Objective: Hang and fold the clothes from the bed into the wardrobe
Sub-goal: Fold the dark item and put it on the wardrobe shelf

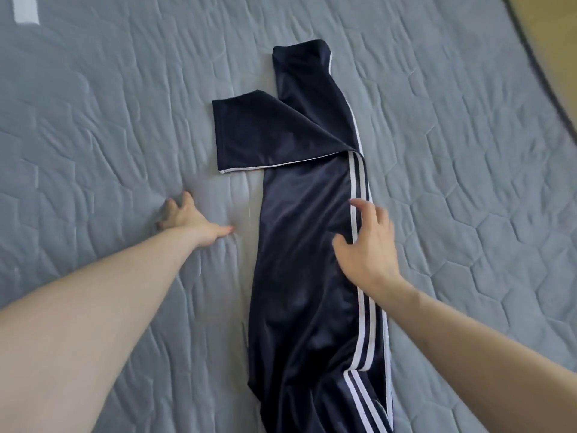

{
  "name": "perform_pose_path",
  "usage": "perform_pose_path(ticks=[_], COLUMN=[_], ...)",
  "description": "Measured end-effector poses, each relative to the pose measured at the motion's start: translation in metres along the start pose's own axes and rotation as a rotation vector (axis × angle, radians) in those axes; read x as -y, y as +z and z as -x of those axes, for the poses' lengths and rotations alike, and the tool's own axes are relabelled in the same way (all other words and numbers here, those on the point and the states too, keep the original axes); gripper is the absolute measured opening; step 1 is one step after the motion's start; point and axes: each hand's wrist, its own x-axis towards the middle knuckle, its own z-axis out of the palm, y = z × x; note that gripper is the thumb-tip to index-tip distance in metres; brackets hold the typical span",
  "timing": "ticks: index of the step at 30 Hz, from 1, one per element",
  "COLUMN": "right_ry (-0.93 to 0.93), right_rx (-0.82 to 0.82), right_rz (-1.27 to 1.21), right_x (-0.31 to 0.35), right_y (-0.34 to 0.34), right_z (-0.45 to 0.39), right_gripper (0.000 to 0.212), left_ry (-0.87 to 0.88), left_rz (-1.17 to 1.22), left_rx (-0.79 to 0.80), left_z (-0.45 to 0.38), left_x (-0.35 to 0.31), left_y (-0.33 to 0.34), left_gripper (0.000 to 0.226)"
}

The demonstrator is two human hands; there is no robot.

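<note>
Flat, glossy navy trousers (299, 245), white-striped

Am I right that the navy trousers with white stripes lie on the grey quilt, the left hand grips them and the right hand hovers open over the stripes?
Not quite. The head view shows the left hand pressing on the grey quilt beside the navy trousers, not gripping them. The right hand is open over the white stripes.

no readable text, labels, brands or numbers anywhere
</note>
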Motion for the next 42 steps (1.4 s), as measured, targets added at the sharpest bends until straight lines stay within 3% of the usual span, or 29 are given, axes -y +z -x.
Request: perform_pose_path(ticks=[5,10,12,15,18,20,22,25,27,36,42], right_ry=[-0.387,-0.387,-0.389,-0.466,-0.294,-0.114,0.011,0.147,0.146,0.276,0.5], right_rx=[0.154,0.452,0.469,0.256,-0.049,-0.089,-0.027,0.088,0.033,0.024,0.102], right_rz=[0.383,0.653,0.61,0.144,-0.296,-0.401,-0.384,-0.117,0.043,-0.099,-0.229], right_x=[0.058,0.096,0.105,0.119,0.133,0.137,0.128,0.104,0.085,-0.031,-0.095], right_y=[0.031,0.06,0.063,0.054,0.026,0.006,-0.014,-0.03,-0.03,0.022,0.031], right_z=[-0.087,-0.136,-0.145,-0.154,-0.178,-0.2,-0.22,-0.23,-0.22,-0.03,0.105], right_gripper=[0.047,0.056,0.06,0.054,0.045,0.049,0.061,0.077,0.076,0.075,0.034], left_ry=[-0.004,-0.005,0.014,0.017,0.013,0.001,0.006,0.004,-0.001,0.024,0.173], left_rz=[-0.087,-0.137,-0.103,-0.048,-0.038,-0.024,-0.005,0.001,-0.005,-0.022,0.013], left_rx=[0.005,-0.005,-0.012,0.001,0.029,0.029,0.025,0.028,0.025,0.012,-0.051], left_z=[-0.024,-0.03,-0.03,-0.034,-0.036,-0.036,-0.039,-0.042,-0.043,-0.04,-0.015], left_x=[-0.009,-0.016,-0.012,-0.01,-0.012,-0.009,-0.009,-0.008,-0.007,-0.003,0.035], left_y=[0.006,0.004,0.005,0.002,0.002,0.002,0.004,0.006,0.008,0.01,0.027], left_gripper=[0.153,0.158,0.155,0.156,0.159,0.159,0.159,0.161,0.161,0.157,0.123])
